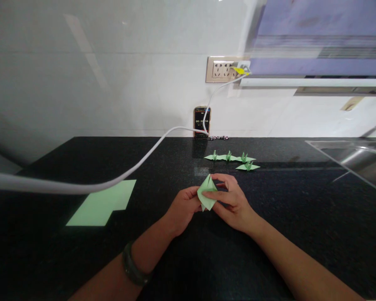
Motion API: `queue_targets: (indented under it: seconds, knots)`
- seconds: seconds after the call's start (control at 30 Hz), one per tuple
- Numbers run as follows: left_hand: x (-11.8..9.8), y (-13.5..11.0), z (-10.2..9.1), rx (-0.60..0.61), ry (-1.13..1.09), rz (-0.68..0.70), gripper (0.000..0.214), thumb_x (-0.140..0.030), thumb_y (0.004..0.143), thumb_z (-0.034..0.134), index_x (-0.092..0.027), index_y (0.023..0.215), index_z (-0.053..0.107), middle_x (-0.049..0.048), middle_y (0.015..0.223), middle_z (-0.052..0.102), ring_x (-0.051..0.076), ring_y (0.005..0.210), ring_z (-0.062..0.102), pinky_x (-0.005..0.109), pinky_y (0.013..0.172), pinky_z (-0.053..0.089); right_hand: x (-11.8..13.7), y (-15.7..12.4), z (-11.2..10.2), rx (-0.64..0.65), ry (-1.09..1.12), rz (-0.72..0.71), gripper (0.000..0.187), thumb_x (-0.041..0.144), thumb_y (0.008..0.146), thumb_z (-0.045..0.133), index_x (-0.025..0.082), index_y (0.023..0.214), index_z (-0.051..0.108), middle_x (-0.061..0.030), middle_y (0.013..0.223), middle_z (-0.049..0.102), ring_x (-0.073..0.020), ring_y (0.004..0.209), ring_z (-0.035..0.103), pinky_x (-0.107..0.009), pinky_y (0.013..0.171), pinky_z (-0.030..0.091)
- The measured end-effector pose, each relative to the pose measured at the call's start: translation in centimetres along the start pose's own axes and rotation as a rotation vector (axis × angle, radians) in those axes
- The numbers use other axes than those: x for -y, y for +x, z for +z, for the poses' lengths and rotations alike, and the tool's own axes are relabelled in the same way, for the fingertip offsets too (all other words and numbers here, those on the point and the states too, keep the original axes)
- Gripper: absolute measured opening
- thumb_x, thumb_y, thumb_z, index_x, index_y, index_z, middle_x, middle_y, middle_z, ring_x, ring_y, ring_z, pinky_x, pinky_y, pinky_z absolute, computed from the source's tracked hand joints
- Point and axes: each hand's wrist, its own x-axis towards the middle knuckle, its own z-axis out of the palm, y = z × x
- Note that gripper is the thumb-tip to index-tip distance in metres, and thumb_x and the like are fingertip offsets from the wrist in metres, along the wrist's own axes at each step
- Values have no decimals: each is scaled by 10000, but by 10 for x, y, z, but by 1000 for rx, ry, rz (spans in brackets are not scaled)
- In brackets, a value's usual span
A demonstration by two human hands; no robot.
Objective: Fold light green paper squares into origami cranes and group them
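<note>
A partly folded piece of green origami paper (207,190) is held between my two hands, just above the black counter. My left hand (184,207) grips its left side, the thumb and fingers closed on it. From the right, my right hand (233,202) pinches the same paper, with one finger lying across its front face. Beyond my hands stand several folded green paper cranes (228,157), wings spread and arranged in a row, with one crane (248,167) a little nearer. Flat green paper sheets (103,204) lie to the left.
A phone (202,121) showing a timer leans against the wall, beside a beaded string (218,138). A white cable (138,166) sweeps across the left foreground from the wall socket (221,70). A metal sink (357,161) is set in the counter (163,154) at right.
</note>
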Motion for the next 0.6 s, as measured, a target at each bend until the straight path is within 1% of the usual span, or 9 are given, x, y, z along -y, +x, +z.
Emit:
queue_targets:
  seconds: [0.17, 0.27, 0.37, 0.47, 0.53, 0.6]
  knots:
    - [-1, 0, 1, -7, -13, -17, 256, -310, 681, 608, -135, 865, 645, 41, 740, 634, 133, 677, 560, 253, 659, 405, -1, 1, 2, -20, 9, 0, 332, 173, 728, 563, 339, 1011, 608, -43, 1152, 451, -229, 1062, 423, -411, 804, 423]
    - [-2, 0, 1, 15, -54, -13, 206, -240, 675, 608, -138, 849, 646, 40, 730, 638, 139, 685, 571, 264, 678, 410, 0, 1, 1, -8, 10, 17, 332, 187, 738, 552, 331, 1033, 600, -47, 1156, 447, -230, 1066, 417, -409, 812, 417]
    - [-3, 1, -2, 51, -156, 6, 188, -167, 685, 552, -139, 846, 644, 49, 756, 647, 156, 719, 584, 278, 698, 421, 2, 0, -1, 32, 2, 29, 328, 256, 741, 556, 284, 1066, 590, -68, 1177, 432, -243, 1084, 397, -412, 837, 402]
    - [-3, 2, -4, 73, -275, 14, 230, -220, 747, 459, -111, 845, 637, 83, 789, 651, 180, 767, 590, 291, 700, 431, 3, -1, -2, 63, 25, 14, 341, 322, 777, 498, 245, 1101, 572, -82, 1192, 424, -253, 1094, 385, -423, 859, 383]
    - [-3, 2, -5, 74, -314, 2, 297, -292, 796, 409, -100, 847, 630, 99, 797, 651, 187, 780, 593, 300, 703, 435, 3, -2, -2, 49, 46, 18, 330, 311, 823, 417, 248, 1113, 562, -77, 1188, 429, -247, 1094, 387, -429, 865, 376]
    - [-2, 1, -3, 72, -298, 0, 327, -340, 819, 395, -108, 866, 621, 100, 822, 651, 185, 796, 594, 300, 714, 433, 4, -2, -1, 27, 49, 40, 327, 272, 849, 362, 254, 1103, 568, -72, 1176, 439, -238, 1090, 392, -428, 865, 376]
